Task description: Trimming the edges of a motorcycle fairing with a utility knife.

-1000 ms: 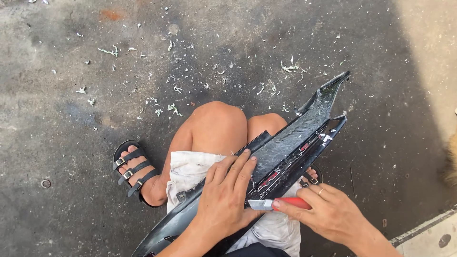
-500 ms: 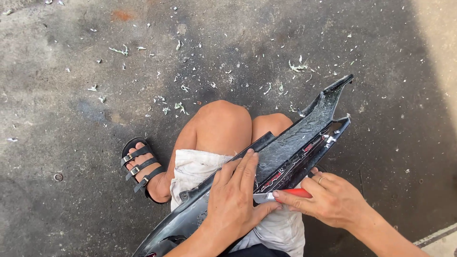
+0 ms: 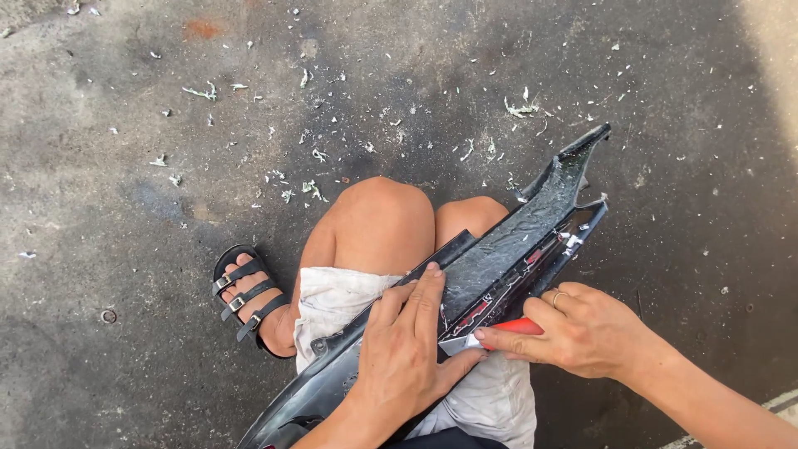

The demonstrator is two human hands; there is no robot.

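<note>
Our right hand (image 3: 582, 328) pinches the red-handled knife (image 3: 499, 330), blade tip set against the edge of the long black plastic panel (image 3: 515, 241) lying across our knees; our left hand (image 3: 403, 349) presses flat on the panel, fingers spread, holding nothing. Since a second ago the knife hand has slid slightly leftward toward the thumb (a short scraping stroke, we judge). Pale shavings (image 3: 519, 108) litter the concrete floor (image 3: 125, 166); a black sandal (image 3: 245, 293) sits beside.

Glossy black plastic panel (image 3: 515, 241); rough matt concrete floor (image 3: 125, 166).
</note>
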